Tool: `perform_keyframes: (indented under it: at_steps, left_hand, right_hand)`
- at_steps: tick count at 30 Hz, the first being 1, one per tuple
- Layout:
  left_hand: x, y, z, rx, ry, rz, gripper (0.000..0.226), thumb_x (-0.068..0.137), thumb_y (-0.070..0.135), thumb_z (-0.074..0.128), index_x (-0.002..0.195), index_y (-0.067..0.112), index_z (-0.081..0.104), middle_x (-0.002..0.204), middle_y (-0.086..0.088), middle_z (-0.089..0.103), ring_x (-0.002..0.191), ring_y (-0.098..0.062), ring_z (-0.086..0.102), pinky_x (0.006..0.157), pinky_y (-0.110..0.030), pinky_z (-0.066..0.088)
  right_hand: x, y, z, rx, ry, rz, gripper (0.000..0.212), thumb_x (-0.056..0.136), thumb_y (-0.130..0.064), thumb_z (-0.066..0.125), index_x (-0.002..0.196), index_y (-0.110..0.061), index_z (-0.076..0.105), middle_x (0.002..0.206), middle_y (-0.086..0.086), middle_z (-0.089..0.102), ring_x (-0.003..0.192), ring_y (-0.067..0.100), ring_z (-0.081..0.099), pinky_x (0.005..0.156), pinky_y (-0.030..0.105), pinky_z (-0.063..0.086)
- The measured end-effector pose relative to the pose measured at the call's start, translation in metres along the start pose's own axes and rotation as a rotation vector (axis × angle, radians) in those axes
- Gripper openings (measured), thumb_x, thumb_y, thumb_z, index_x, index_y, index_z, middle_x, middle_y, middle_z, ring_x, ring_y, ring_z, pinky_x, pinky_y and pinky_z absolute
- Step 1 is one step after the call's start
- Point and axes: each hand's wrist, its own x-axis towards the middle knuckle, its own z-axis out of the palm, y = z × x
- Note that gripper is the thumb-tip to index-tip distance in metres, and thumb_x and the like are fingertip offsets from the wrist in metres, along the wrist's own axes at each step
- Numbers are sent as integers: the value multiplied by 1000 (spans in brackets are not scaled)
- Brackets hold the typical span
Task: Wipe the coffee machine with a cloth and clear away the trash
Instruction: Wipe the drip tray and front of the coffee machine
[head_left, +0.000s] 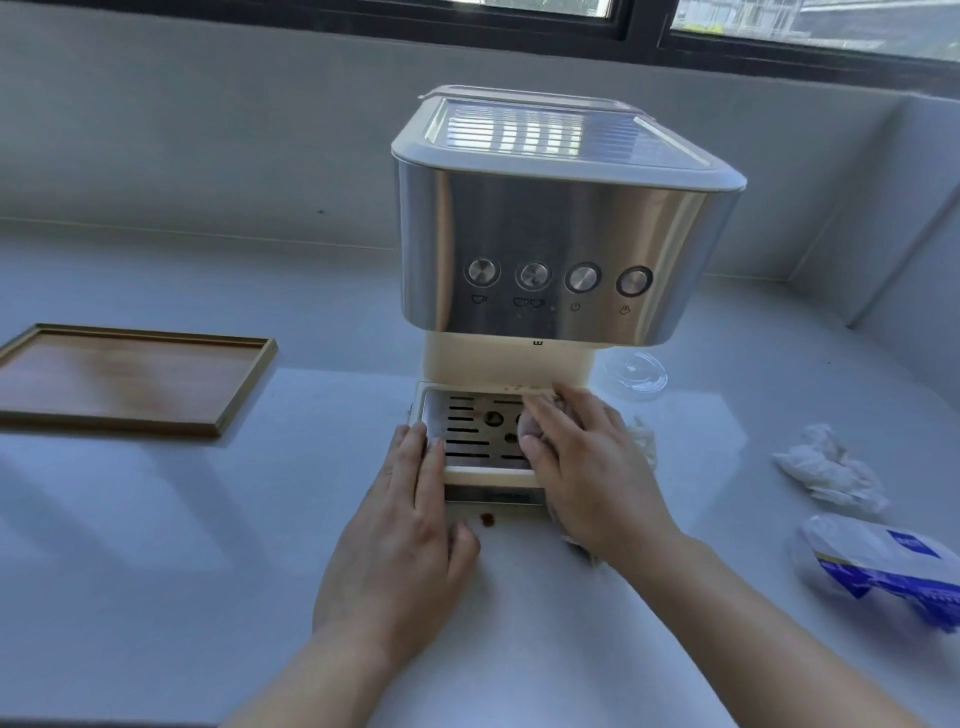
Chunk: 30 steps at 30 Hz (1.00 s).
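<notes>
Espresso machine (561, 234), tabletop (208, 519) centre. Left hand (400, 545): grip apart, flat on drip tray's (467, 431) left edge. Right hand (587, 467): grip apart, pressing cloth (527, 428) onto the tray. Crumpled tissue (826, 467), right.

This looks like a coffee corner of a kitchen or a pantry; whether it belongs to a home or an office cannot be told. A white counter (156, 519) runs along a plain wall under a window (779, 26) with dark frames, and the wall turns at the far right corner. A steel coffee machine (561, 234) with four round buttons stands in the middle of the surface. A wooden tray (124, 379) lies at the left edge. Near the right edge lie crumpled paper (826, 467) and a blue and white pack (883, 561). A small brown stain (487, 519) marks the surface just in front of the machine.
</notes>
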Motion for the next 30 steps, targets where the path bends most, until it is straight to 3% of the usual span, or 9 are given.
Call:
perform_keyframes:
  at_steps: [4, 7, 10, 12, 15, 18, 23, 26, 30]
  left_hand:
    - [2, -1, 2, 10, -4, -7, 77, 90, 38, 38, 157, 16, 7, 167, 4, -7, 142, 5, -23, 111, -14, -10]
    - [1, -2, 1, 20, -4, 5, 76, 88, 38, 36, 157, 15, 12, 167, 2, -2, 143, 4, -19, 111, -14, -10]
    - [2, -2, 0, 5, -4, -5, 78, 84, 41, 29, 157, 16, 12, 167, 3, -2, 144, 6, -19, 112, -13, -9]
    - [1, -1, 0, -7, -3, -9, 78, 85, 39, 32, 157, 17, 13, 167, 3, -1, 146, 4, -14, 114, -14, -4]
    - [1, 1, -3, -56, 8, -24, 75, 87, 32, 40, 156, 18, 16, 167, 6, 0, 148, 4, -8, 114, -13, 2]
    - [2, 1, -6, -119, 41, -52, 73, 86, 26, 42, 156, 19, 19, 166, 10, 10, 148, 0, 12, 111, -14, 15]
    - [1, -1, -13, -164, 186, -125, 54, 89, 31, 35, 134, 12, 58, 143, -3, 56, 128, -16, 54, 99, -28, 45]
    - [0, 0, -12, -94, 167, -96, 45, 92, 21, 44, 130, 5, 62, 136, -9, 62, 120, -26, 63, 90, -43, 58]
    - [0, 0, -12, -87, 121, -116, 47, 86, 5, 56, 133, 5, 59, 142, -8, 58, 123, -26, 61, 89, -44, 58]
  right_hand:
    - [0, -19, 12, 30, -101, -167, 45, 97, -34, 49, 140, -19, 43, 153, 7, 37, 144, 23, 26, 120, 30, 15]
    - [17, -19, 5, 77, -128, -218, 27, 96, -32, 53, 119, -19, 49, 140, 2, 46, 128, 14, 33, 101, 16, 18]
    - [29, -29, 8, 47, -144, -225, 22, 97, -31, 54, 113, -16, 52, 131, 2, 46, 125, 19, 38, 101, 21, 23]
    - [27, -31, 9, 45, -190, -248, 35, 97, -34, 54, 126, -15, 48, 142, 2, 38, 132, 20, 35, 106, 27, 26]
    - [16, -12, -2, 88, -267, -267, 49, 95, -45, 54, 140, -32, 40, 151, -9, 26, 135, 14, 32, 96, 27, 31]
    - [13, -13, -4, -51, -178, -213, 55, 94, -52, 52, 145, -40, 38, 149, -4, 32, 132, 21, 31, 104, 34, 31]
    - [30, -51, 19, 71, -101, -265, 50, 92, -32, 63, 138, -19, 50, 129, 1, 58, 118, 27, 44, 103, 36, 35]
    - [36, -46, 14, 189, -154, -353, 36, 88, -25, 68, 121, -15, 59, 125, -2, 62, 114, 22, 49, 101, 31, 34]
    - [28, -23, -2, 210, -209, -454, 30, 82, -27, 69, 110, -18, 64, 109, -8, 67, 99, 11, 53, 94, 27, 35]
